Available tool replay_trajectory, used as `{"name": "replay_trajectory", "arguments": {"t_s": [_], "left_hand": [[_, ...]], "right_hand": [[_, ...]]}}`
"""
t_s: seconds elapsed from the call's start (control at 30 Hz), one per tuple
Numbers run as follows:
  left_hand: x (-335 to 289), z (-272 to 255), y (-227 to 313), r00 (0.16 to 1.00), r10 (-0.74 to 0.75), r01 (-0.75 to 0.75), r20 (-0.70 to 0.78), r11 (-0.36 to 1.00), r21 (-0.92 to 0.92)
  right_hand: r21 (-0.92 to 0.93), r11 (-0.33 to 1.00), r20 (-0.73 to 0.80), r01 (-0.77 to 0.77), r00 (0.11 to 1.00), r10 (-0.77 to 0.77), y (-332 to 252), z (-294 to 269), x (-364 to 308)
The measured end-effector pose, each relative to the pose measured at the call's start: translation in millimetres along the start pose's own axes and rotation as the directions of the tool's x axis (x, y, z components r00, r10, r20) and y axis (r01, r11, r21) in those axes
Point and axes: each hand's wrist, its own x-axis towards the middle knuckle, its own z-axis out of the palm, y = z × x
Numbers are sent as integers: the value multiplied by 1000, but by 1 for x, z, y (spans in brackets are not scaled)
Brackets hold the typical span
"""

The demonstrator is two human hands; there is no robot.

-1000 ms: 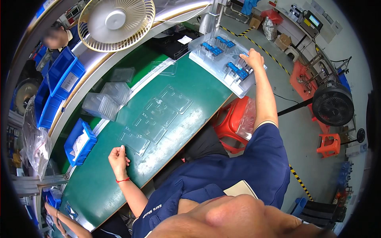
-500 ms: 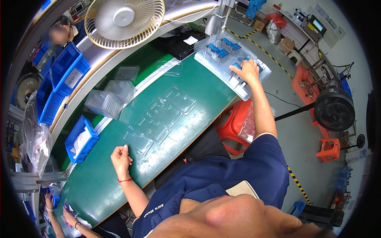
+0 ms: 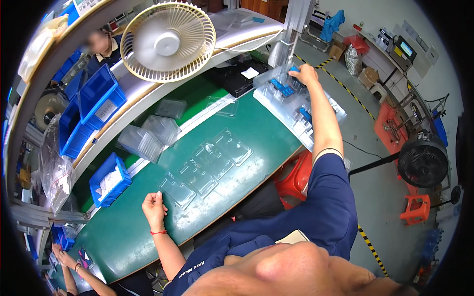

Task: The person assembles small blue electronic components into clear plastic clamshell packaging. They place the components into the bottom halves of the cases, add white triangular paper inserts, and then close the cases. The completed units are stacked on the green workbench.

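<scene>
My left hand (image 3: 155, 211) rests on the green table (image 3: 126, 234), its fingers curled in and the thumb against them; nothing shows in it. Just beyond it, several clear plastic blister trays (image 3: 198, 176) lie side by side in a slanting row. My right arm reaches out to the far right, over a translucent plastic tray (image 3: 269, 106) at the table's end. There my right hand (image 3: 307, 75) pinches a small blue part (image 3: 294, 69) at the tray's far side. More blue parts (image 3: 282, 88) sit in the tray, partly behind my forearm.
Stacked clear plastic trays (image 3: 140, 143) and a blue bin (image 3: 111, 180) with white pieces stand along the table's back. A fan (image 3: 168, 44) hangs above. Red stool (image 3: 295, 175) under the right edge. Another person's hands (image 3: 61, 254) work at lower left; someone sits beyond the bench.
My right hand has moved from the tray's near right part to its far side, onto a blue part there. My left hand stays beside the blister trays. The whole view has shifted slightly.
</scene>
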Motion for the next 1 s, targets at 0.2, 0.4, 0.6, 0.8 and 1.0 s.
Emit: {"name": "replay_trajectory", "arguments": {"t_s": [0.2,0.4,0.6,0.8,1.0], "left_hand": [[-4,-2,-4,999,32,-33,-40,999,-25],[-5,0,-4,998,30,-31,-51,999,-19],[-6,0,-4,999,20,-21,-46,1000,-6],[-6,-1,-3,1000,8,-8,-26,1000,-5],[-2,-2,-6,1000,1,-1,-7,1000,-3]], "right_hand": [[-195,980,25,-39,999,44,-29,5,4],[-224,974,19,16,1000,-12,-30,-5,-4],[-124,990,-10,63,998,-65,-80,-33,-44],[-61,996,136,59,989,-50,-90,0,-58],[-85,991,184,104,979,-87,-88,1,-49]]}}
